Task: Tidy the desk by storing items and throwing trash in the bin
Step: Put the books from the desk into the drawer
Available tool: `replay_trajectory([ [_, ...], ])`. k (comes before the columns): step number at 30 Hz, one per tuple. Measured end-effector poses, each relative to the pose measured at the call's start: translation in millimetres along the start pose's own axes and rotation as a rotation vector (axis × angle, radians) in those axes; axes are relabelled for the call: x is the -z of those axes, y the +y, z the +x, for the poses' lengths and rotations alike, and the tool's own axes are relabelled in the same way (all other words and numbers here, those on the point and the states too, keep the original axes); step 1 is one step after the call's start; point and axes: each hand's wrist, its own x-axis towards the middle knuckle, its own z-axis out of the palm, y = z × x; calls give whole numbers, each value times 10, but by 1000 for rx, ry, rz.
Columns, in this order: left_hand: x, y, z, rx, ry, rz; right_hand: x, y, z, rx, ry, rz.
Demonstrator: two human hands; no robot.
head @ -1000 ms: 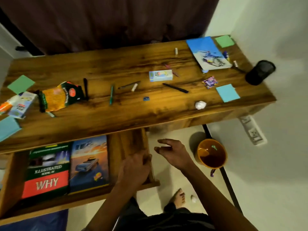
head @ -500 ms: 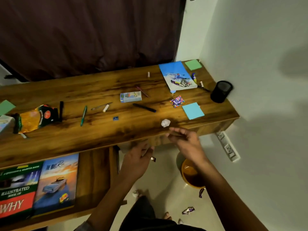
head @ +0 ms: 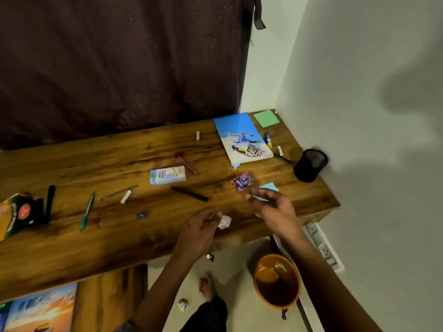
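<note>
— Where is the bin?
— The bin (head: 276,281) is on the floor, near right. Above it, the left hand (head: 200,232) pinches the paper ball (head: 224,222) at the desk (head: 72,236) edge.
— And the right hand (head: 275,209)?
— It hovers loosely curled, holding nothing, just before the wrapper (head: 242,182).

A small crumpled white paper ball (head: 224,222) lies near the wooden desk's (head: 119,236) front edge, at five o'clock of the light-blue milk carton (head: 167,175).

glossy wooden desk (head: 72,240); crumpled paper ball (head: 224,222); black mesh cup (head: 310,165)
</note>
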Motion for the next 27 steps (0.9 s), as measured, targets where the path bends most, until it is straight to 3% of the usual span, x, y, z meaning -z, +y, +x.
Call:
replay_trajectory([
  [9, 56, 333, 1310, 14, -12, -30, 92, -333, 1050, -24, 110, -28],
  [18, -215, 83, 2702, 350, 13, -186, 231, -574, 1936, -12, 77, -241],
  [27, -473, 314, 3536, 406, 67, -245, 116, -634, 3138, 64, -35, -728],
])
